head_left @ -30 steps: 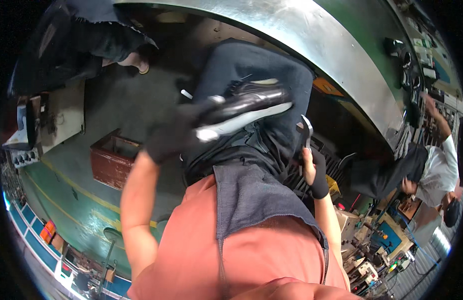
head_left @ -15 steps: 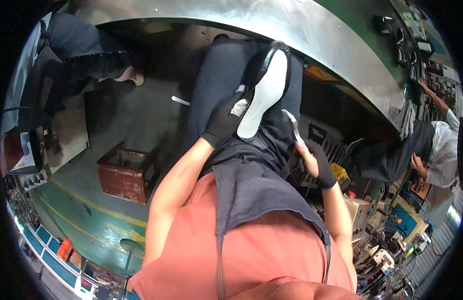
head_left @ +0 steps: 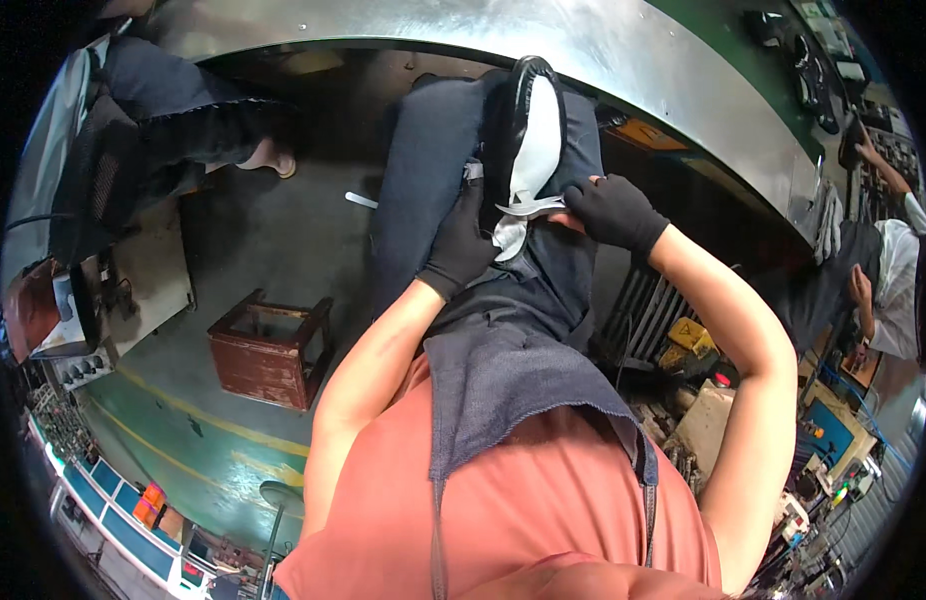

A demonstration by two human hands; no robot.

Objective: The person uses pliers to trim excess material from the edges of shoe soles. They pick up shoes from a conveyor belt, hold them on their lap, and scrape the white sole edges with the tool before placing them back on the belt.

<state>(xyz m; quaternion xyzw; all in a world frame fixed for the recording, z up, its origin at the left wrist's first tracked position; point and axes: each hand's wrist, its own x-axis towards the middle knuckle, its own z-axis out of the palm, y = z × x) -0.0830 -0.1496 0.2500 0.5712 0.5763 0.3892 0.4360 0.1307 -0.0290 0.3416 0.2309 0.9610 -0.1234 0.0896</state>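
Observation:
A black shoe (head_left: pixel 539 140), its white sole turned up, lies lengthwise across my lap with the toe pointing away from me. My left hand (head_left: pixel 461 240), in a black fingerless glove, grips the shoe's near end from the left. White wrapping (head_left: pixel 473 172) shows at a fingertip, and a pale crumpled patch (head_left: pixel 508 238) lies by the thumb. In my right hand (head_left: pixel 615 212), also black-gloved, is a curved silver metal tool (head_left: pixel 531 208) that crosses the narrow part of the sole. Its exact kind is unclear, and the fingers hide its grip.
A metal-edged workbench (head_left: pixel 463 32) runs close beyond my knees. To the left stands a low brown wooden stool (head_left: pixel 258 355), near a seated person's leg (head_left: pixel 183 130). Another person (head_left: pixel 888 290) works at the right. A yellow object (head_left: pixel 686 340) and machinery sit at lower right.
My right hand has swung up and left, bringing the curved tool from beside the shoe onto its sole. The shoe has shifted slightly away and left, still in my left hand.

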